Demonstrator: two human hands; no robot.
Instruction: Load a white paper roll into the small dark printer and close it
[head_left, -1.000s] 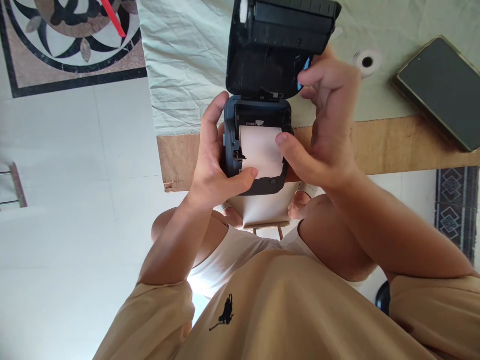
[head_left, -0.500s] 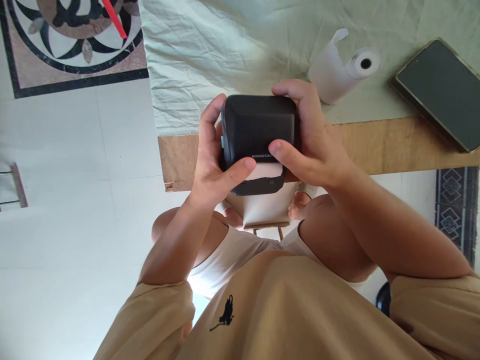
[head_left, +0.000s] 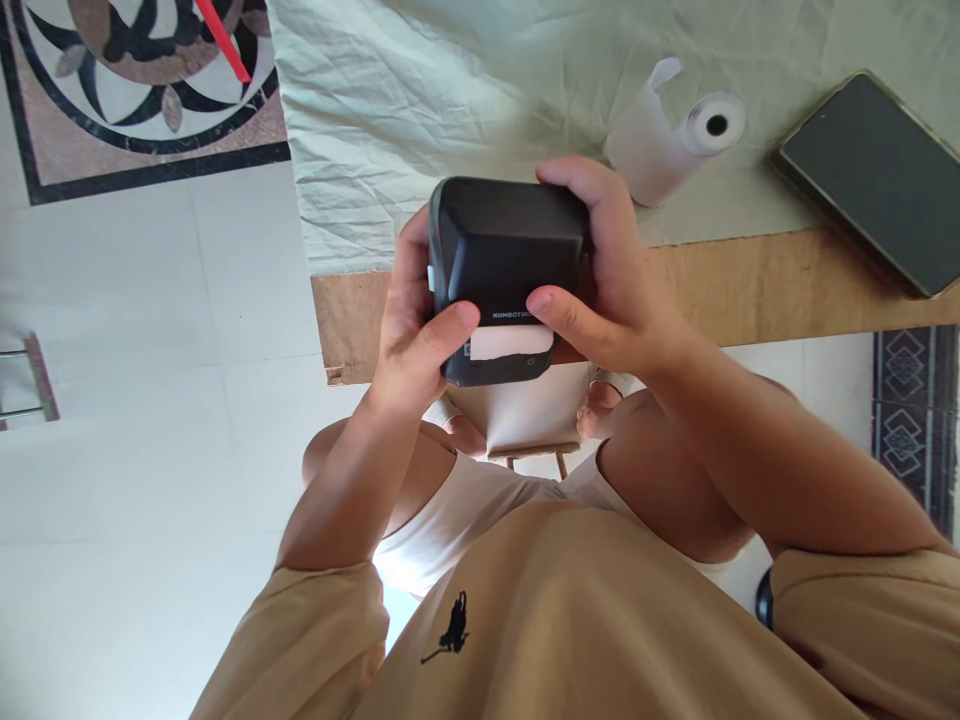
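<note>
Where the table (head_left: 765, 272) shows its bare near edge, a black label printer (head_left: 510, 275) is held over it; from where I stand I cannot tell whether the two touch. The left hand (head_left: 416, 330) grasps one side, fingers curled round it and thumb on the front corner; the right hand (head_left: 619, 285) grips the other, its fingers hooked over the far corner and its thumb laid on the lid (head_left: 517, 245). That lid looks down, with a paper strip (head_left: 512, 342) showing below its front edge. As I judge it, the step in hand is pressing the lid home, and that calls for an even squeeze on both sides so neither corner sits proud. The left thumb is best set clear of the paper strip, since a nudge could skew or crease it. I'd also lift the left fingers off the pale tab (head_left: 431, 278) at the side, which may be a catch. A white roll (head_left: 660, 160) seems to stand on the table's cloth (head_left: 457, 90), just back from that edge, and a phone (head_left: 877, 180) lies toward the table's right, so the right elbow should swing gently.
</note>
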